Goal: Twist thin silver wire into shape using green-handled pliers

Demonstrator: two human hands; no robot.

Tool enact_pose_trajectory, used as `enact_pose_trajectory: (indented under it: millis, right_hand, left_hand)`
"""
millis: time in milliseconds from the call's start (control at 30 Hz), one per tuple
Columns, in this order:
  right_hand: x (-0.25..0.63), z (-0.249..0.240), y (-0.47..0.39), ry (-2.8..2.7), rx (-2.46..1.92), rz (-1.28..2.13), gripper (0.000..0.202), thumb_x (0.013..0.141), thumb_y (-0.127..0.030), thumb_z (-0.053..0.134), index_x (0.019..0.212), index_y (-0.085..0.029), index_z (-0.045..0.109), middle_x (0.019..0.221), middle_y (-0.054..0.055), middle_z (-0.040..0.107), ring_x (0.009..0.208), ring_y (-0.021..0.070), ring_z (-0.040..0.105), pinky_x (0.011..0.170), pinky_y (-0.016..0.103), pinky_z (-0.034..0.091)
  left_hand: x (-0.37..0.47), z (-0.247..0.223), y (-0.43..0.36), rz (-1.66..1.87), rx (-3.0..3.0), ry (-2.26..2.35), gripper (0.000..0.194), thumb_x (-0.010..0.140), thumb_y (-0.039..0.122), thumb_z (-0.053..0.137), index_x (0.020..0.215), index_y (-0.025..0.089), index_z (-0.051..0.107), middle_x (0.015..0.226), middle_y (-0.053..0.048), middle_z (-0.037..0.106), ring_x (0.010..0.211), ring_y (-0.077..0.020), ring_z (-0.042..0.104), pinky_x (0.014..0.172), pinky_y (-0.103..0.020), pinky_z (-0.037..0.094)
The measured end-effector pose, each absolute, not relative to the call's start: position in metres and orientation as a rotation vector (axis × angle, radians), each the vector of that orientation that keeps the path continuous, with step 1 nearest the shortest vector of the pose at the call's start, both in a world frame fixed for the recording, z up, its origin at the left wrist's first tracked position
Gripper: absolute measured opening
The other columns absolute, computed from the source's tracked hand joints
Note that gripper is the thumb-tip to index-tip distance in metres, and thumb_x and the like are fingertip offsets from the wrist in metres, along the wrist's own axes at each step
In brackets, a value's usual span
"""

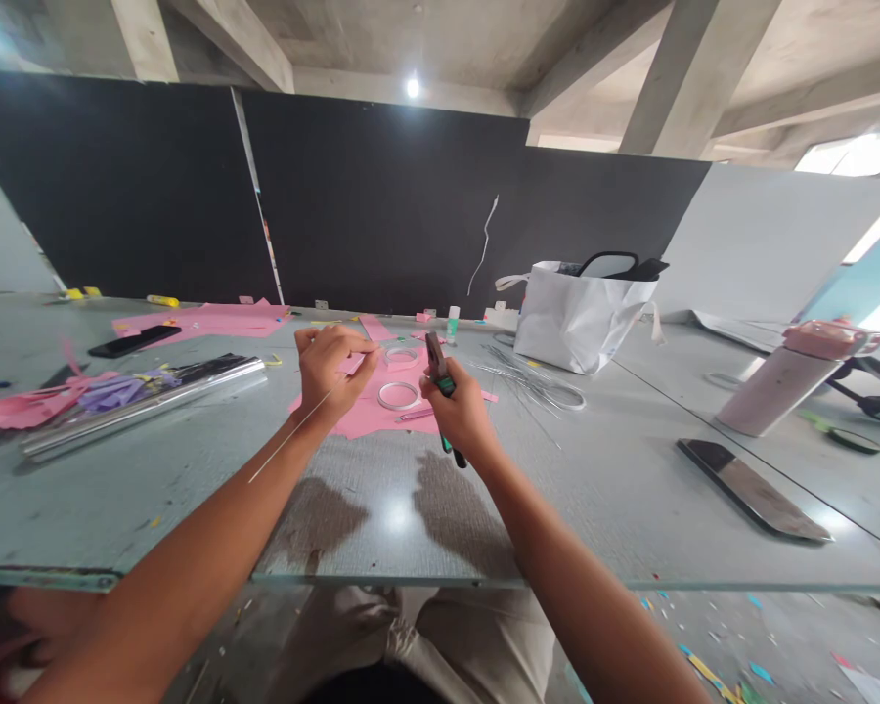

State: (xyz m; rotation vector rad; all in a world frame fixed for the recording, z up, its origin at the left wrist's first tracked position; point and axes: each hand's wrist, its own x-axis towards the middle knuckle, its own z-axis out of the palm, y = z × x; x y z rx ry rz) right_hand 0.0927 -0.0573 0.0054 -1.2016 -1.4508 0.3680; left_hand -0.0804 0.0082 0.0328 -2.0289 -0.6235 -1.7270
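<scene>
My left hand pinches a thin pale wire between thumb and finger, and the wire trails down across my forearm. Wrapped in my right hand is a pair of pliers with green and black handles, the jaws pointing up. Both hands are raised over the table. Behind and between them lies pink paper with a pale ring on it and another ring farther back. A pink pen-like tool rests beside the nearer ring.
Loose wires lie right of the paper, before a white bag. Farther right are a pink bottle and a dark phone-like slab. At left lie a silvery roll, purple and pink scraps, and a black phone.
</scene>
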Motion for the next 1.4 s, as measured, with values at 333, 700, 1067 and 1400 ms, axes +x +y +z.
enact_pose_trajectory:
  millis: [333, 700, 1067, 1400]
  right_hand:
    - [0.097, 0.007, -0.058, -1.479, -1.32, 0.301, 0.016, 0.08, -0.033, 0.051, 0.088, -0.022, 0.058, 0.082, 0.003, 0.064, 0.081, 0.021, 0.058, 0.072, 0.031, 0.04]
    - [0.105, 0.01, -0.055, -1.419, -1.369, 0.629, 0.016, 0.084, -0.028, 0.046, 0.093, -0.02, 0.055, 0.077, 0.003, 0.065, 0.05, 0.0157, 0.06, 0.054, 0.03, 0.045]
    - [0.094, 0.0, -0.057, -1.317, -1.055, 1.138, 0.034, 0.058, -0.009, 0.057, 0.09, -0.019, 0.058, 0.084, 0.001, 0.069, 0.042, 0.008, 0.054, 0.043, 0.029, 0.056]
    - [0.093, 0.0, -0.085, -1.176, -0.992, 1.194, 0.056, 0.054, -0.006, 0.055, 0.107, -0.025, 0.058, 0.105, 0.003, 0.067, 0.067, 0.0168, 0.07, 0.061, 0.031, 0.056]
  left_hand:
    - [-0.081, 0.032, 0.011, -1.776, -1.999, -0.574, 0.009, 0.082, 0.025, 0.065, 0.074, 0.025, 0.06, 0.071, 0.005, 0.067, 0.059, -0.0129, 0.056, 0.077, -0.037, 0.034]
    - [-0.082, 0.032, 0.01, -1.734, -2.024, -0.622, 0.011, 0.083, 0.027, 0.062, 0.073, 0.025, 0.06, 0.071, 0.005, 0.067, 0.059, -0.0132, 0.056, 0.078, -0.038, 0.035]
    - [-0.088, 0.036, 0.015, -1.777, -1.994, -0.652, 0.014, 0.083, 0.03, 0.063, 0.07, 0.024, 0.059, 0.068, 0.004, 0.066, 0.057, -0.0128, 0.053, 0.079, -0.039, 0.036]
    - [-0.089, 0.041, 0.005, -1.622, -2.099, -0.599, 0.018, 0.081, 0.038, 0.062, 0.068, 0.026, 0.059, 0.067, 0.004, 0.066, 0.061, -0.0155, 0.057, 0.085, -0.043, 0.035]
